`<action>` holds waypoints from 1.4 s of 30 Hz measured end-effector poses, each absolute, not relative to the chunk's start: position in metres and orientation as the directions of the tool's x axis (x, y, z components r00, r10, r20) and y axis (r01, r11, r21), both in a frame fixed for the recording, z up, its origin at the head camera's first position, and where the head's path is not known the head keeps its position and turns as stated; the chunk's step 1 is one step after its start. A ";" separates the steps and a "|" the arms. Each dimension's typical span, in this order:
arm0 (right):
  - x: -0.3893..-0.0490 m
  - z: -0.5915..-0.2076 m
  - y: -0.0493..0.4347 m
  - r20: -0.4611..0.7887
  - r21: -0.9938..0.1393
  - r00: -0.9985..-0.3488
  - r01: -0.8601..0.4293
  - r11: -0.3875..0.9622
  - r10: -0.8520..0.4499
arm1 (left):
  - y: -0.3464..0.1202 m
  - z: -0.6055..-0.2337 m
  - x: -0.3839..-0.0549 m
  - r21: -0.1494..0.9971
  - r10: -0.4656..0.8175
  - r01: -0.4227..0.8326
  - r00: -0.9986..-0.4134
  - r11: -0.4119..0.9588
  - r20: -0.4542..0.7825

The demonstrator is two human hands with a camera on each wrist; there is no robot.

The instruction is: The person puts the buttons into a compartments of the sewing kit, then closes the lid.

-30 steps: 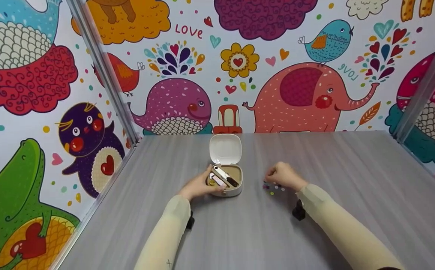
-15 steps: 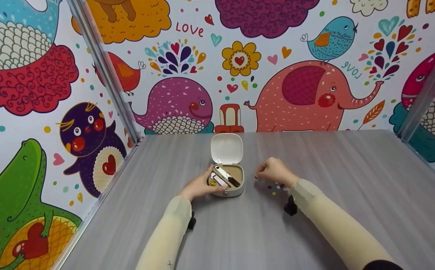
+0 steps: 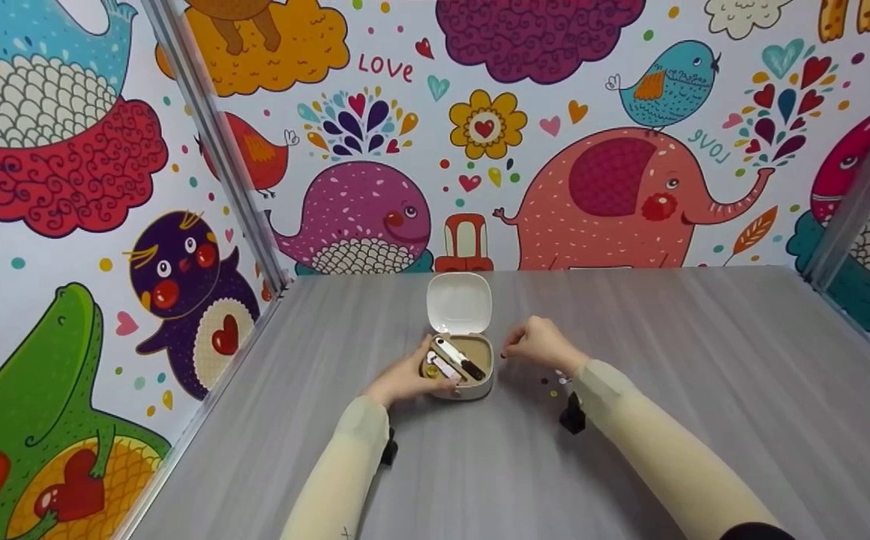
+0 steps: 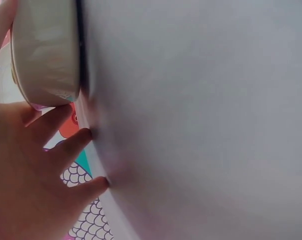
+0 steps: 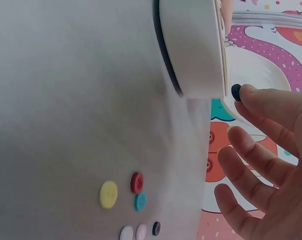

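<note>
A small off-white box (image 3: 472,392) stands on the table, its white lid (image 3: 459,303) raised at the back. My left hand (image 3: 401,379) holds the box's left side, thumb at the front; in the left wrist view some fingertips touch the tabletop. Inside lie a slim white tool with a dark end (image 3: 460,360), a small pinkish-white item and a yellowish one, their kinds unclear. Just right of the box, my right hand (image 3: 544,346) pinches a black button (image 5: 236,92) between thumb and index finger, level with the rim. Its other fingers are spread.
Loose buttons lie on the table right of the box: yellow (image 5: 108,194), red (image 5: 137,183), blue (image 5: 140,201), white (image 5: 126,233), pink (image 5: 141,232) and a dark one (image 5: 156,228). Patterned panels with metal posts (image 3: 214,142) border the table's back and sides.
My right hand has lifted from the scattered buttons and moved left to the box, with the black button pinched. My left hand keeps its hold on the box. The head view has shifted slightly.
</note>
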State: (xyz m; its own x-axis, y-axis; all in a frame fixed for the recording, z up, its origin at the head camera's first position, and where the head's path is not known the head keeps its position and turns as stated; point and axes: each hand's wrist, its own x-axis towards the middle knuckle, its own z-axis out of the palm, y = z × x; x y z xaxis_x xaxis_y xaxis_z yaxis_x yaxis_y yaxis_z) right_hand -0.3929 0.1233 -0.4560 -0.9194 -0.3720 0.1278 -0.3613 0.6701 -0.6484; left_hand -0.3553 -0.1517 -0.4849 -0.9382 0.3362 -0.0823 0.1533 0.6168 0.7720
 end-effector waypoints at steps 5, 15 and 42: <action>-0.393 -0.458 0.113 0.148 -0.654 -0.904 -0.394 0.645 -0.402 | -0.153 -0.485 -0.355 0.780 0.344 0.146 -0.934 0.609 -0.094; -0.392 -0.459 0.099 0.139 -0.657 -0.891 -0.410 0.633 -0.433 | -0.151 -0.485 -0.356 0.774 0.349 0.153 -0.933 0.615 -0.093; -0.389 -0.465 0.090 0.113 -0.589 -0.922 -0.362 0.723 -0.369 | -0.150 -0.488 -0.361 0.809 0.372 0.157 -0.925 0.567 -0.082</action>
State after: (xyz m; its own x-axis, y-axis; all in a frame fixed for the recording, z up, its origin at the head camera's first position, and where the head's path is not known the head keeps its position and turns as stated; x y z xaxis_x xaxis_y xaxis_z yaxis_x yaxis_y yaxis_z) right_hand -0.3885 0.0896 -0.4647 -0.9224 -0.3691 0.1133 -0.3616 0.7230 -0.5887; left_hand -0.3607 -0.1505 -0.4883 -0.9245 0.3722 -0.0821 0.1565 0.5670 0.8087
